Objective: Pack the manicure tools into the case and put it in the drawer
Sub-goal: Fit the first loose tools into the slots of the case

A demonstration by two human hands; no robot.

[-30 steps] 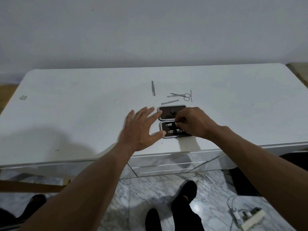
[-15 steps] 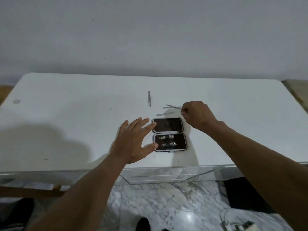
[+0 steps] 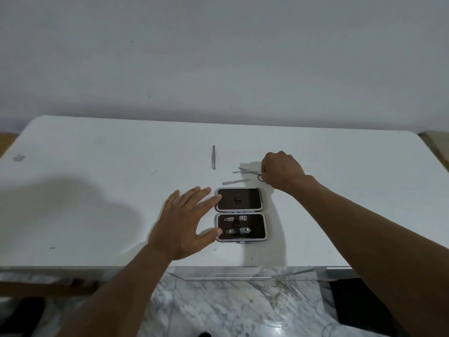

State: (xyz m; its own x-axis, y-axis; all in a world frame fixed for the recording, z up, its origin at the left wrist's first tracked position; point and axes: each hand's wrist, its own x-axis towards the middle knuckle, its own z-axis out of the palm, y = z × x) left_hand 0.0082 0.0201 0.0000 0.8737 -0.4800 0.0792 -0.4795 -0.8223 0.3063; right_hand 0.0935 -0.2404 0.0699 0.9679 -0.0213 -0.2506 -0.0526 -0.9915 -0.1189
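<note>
Matt white tabletop (image 3: 97, 190); shiny metal clippers (image 3: 239, 231); glossy marble floor (image 3: 230, 305).

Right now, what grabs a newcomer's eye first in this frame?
The open case near the table's front edge, two clippers strapped into its near half. The left hand is spread flat at its left side, fingertips at its rim. Behind it, the right hand closes on small scissors, with a file and tweezers loose nearby.

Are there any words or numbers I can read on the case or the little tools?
None can be read.
Manicure case: no lettering shows on it.
Two nail clippers strapped inside: any stamp is too small to tell.
Scissors, nail file, tweezers and table: no text visible.
</note>
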